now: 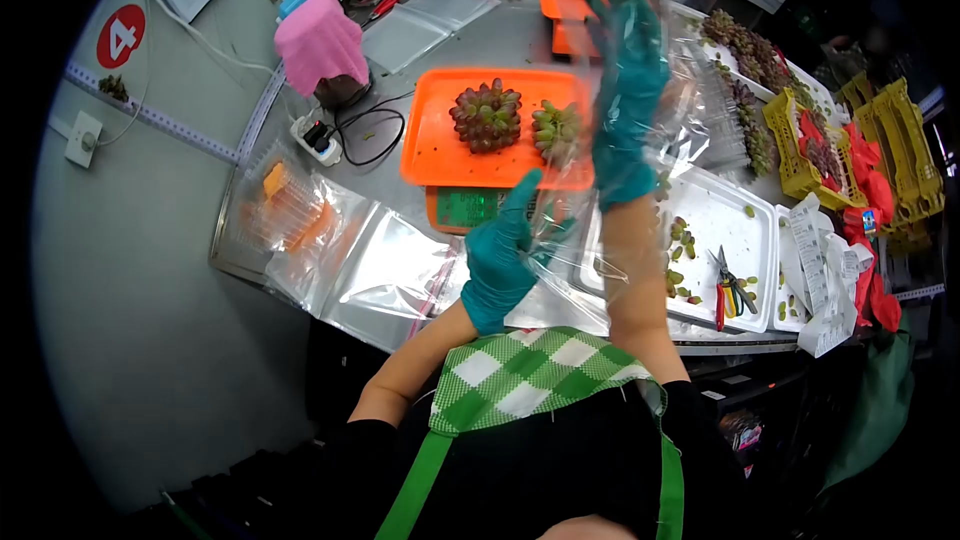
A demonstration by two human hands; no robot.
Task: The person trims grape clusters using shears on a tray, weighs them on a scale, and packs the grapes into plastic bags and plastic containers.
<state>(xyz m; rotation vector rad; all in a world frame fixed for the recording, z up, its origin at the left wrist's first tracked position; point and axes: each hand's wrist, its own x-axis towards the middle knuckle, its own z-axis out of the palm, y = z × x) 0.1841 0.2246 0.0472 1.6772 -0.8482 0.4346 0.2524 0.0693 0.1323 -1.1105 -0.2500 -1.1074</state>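
Both my hands wear teal gloves. My left hand [499, 258] is closed on the edge of a clear plastic bag [566, 285], near the front of the scale, its thumb pointing up. My right hand [630, 90] reaches up with fingers stretched out and slightly blurred; clear film surrounds it, and it looks to be inside the bag. Just behind my left hand, an orange tray [430, 130] rests on a digital scale [450, 208] with a lit green display. Two succulents sit in the tray, one reddish [487, 117] and one greener [553, 128], partly covered by film.
Flat clear bags [390, 270] lie at the front left. A white tray [700, 190] to the right holds loose leaves and red-and-yellow-handled snips [733, 295]. Receipts [822, 270], yellow crates [800, 175] and trays of succulents [750, 50] stand farther right. A pink cloth [320, 40] is at back left.
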